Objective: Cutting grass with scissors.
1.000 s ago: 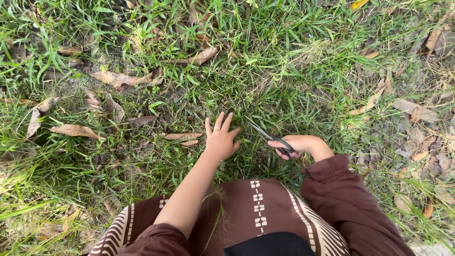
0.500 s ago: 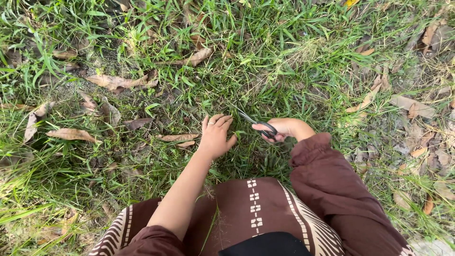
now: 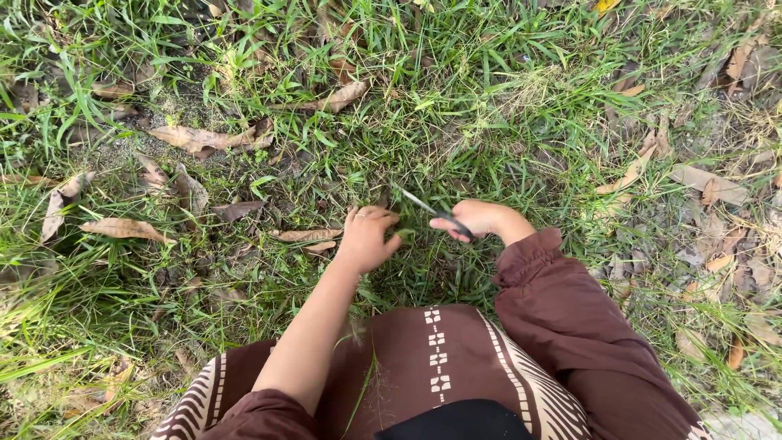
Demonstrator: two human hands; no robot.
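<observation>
Since a second ago the left hand (image 3: 366,238) has gone from spread fingers to a closed pinch on a low tuft of green grass (image 3: 405,237), so that tuft looks gathered for cutting. The right hand (image 3: 481,218) grips small dark-handled metal scissors (image 3: 440,215), blades slightly parted, just right of and above the tuft, tips angled toward it.

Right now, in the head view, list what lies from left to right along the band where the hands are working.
Long dry leaf → smaller brown leaf → left hand gripping grass → scissors → right hand holding them → maroon cuff → pale dry leaves at the right.
</observation>
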